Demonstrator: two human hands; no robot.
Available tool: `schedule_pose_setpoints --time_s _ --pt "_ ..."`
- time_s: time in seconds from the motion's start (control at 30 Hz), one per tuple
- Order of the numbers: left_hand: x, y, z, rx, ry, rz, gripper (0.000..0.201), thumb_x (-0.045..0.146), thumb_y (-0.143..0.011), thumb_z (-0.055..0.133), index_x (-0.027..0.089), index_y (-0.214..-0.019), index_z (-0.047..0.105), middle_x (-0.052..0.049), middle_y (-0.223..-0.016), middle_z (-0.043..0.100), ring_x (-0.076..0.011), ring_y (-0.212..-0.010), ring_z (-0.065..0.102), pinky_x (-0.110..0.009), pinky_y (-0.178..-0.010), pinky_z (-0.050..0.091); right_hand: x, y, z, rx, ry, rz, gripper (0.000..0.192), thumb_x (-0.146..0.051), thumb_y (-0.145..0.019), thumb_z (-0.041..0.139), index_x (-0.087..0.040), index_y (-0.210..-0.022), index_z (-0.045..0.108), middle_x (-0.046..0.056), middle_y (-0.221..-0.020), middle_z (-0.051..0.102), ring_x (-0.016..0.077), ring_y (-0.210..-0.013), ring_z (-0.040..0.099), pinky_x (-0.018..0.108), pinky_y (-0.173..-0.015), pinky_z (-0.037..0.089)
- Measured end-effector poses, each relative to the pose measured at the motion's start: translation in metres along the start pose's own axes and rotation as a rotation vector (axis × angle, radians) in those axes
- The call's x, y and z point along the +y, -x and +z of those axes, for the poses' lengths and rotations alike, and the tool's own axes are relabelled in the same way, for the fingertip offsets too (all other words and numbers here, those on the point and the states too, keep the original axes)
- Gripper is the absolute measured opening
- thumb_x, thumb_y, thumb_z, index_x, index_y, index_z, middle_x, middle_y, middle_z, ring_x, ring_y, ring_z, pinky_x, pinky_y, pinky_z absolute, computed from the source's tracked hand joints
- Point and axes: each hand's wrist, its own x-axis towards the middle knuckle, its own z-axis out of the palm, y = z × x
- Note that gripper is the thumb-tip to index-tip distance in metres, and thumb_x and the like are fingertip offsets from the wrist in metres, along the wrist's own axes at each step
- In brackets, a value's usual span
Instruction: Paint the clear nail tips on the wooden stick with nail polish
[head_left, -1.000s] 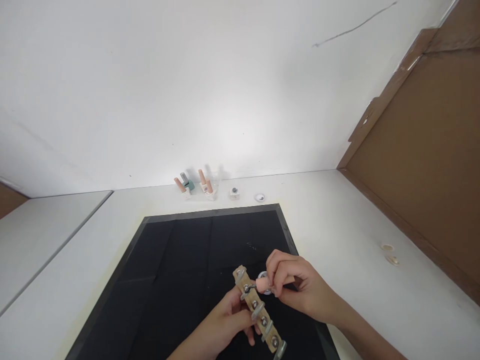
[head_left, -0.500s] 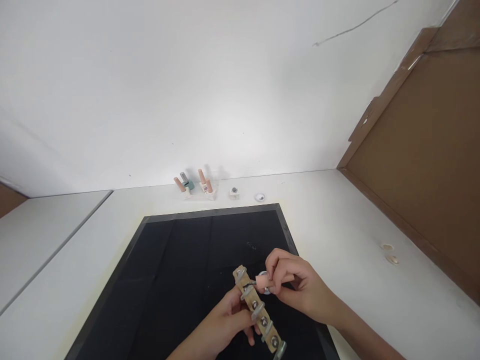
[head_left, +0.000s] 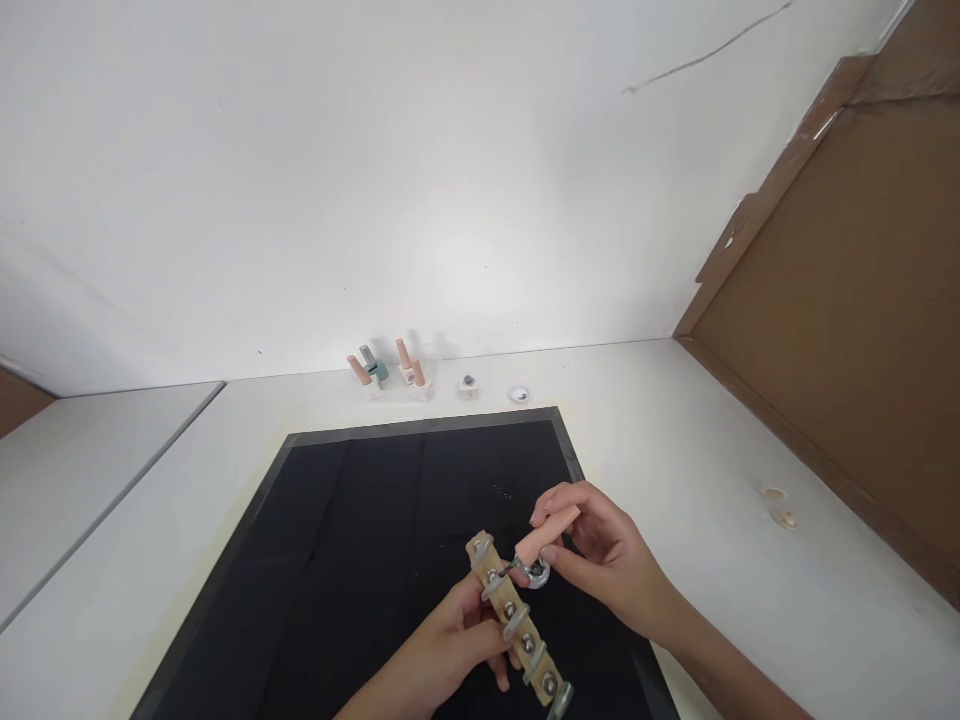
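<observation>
Nail-tip strip in our left hand, fingers clamped on it, peach-handled brush pinched by fingers of our right hand, bristles at one tip, black mat below

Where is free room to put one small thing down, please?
Bare: the black mat left of the left hand; the white table between the mat's right edge and the two small discs. Crowded: at the strip, brush and right hand, and the bottles behind the mat.

Bright wall, soft shadows, stretched edges
</observation>
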Motion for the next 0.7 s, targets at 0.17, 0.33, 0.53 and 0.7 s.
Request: schedule_pose_setpoints --time_s 0.17,0.33,0.53,0.7 --pt "-0.0003 0.0002 0.0006 -0.008 0.0 0.017 0.039 0.028 -0.066 0.066 0.014 -0.1 0.053 0.002 -0.071 0.052 -0.011 -0.062 0.051 -0.025 -0.055 0.042 -0.0032 0.0006 0.0017 -0.044 0.03 0.02 0.013 -0.014 -0.083 0.055 -0.023 -0.094 0.053 0.003 -0.087 0.055 0.0151 -0.073 0.054 0.026 -0.062 0.043" --pt "-0.0015 0.0007 0.0001 -0.01 0.007 0.005 0.038 0.025 -0.066 0.065 0.015 -0.1 0.052 0.003 -0.07 0.052 -0.0101 -0.061 0.05 -0.025 -0.056 0.043 -0.0022 -0.0006 -0.0009 0.008 0.1 0.03 0.013 -0.013 -0.082 0.055 -0.022 -0.091 0.054 0.003 -0.087 0.054 0.0148 -0.072 0.051 0.027 -0.063 0.041" --pt "-0.0016 -0.0003 -0.0003 -0.011 0.014 0.011 0.039 0.027 -0.065 0.067 0.016 -0.1 0.053 0.002 -0.07 0.051 -0.0113 -0.062 0.05 -0.025 -0.055 0.042 -0.0012 -0.0013 -0.0026 0.035 0.072 0.021 0.01 -0.017 -0.082 0.056 -0.022 -0.09 0.054 0.003 -0.088 0.052 0.0154 -0.073 0.051 0.027 -0.064 0.041" --pt "-0.0015 0.0002 0.0002 -0.01 0.002 0.009 0.04 0.029 -0.066 0.066 0.015 -0.101 0.054 0.001 -0.072 0.052 -0.0116 -0.062 0.051 -0.026 -0.056 0.042 -0.0016 -0.001 -0.0002 -0.03 0.07 0.036 0.008 -0.018 -0.083 0.056 -0.021 -0.09 0.054 0.004 -0.085 0.053 0.0154 -0.071 0.05 0.027 -0.061 0.041"
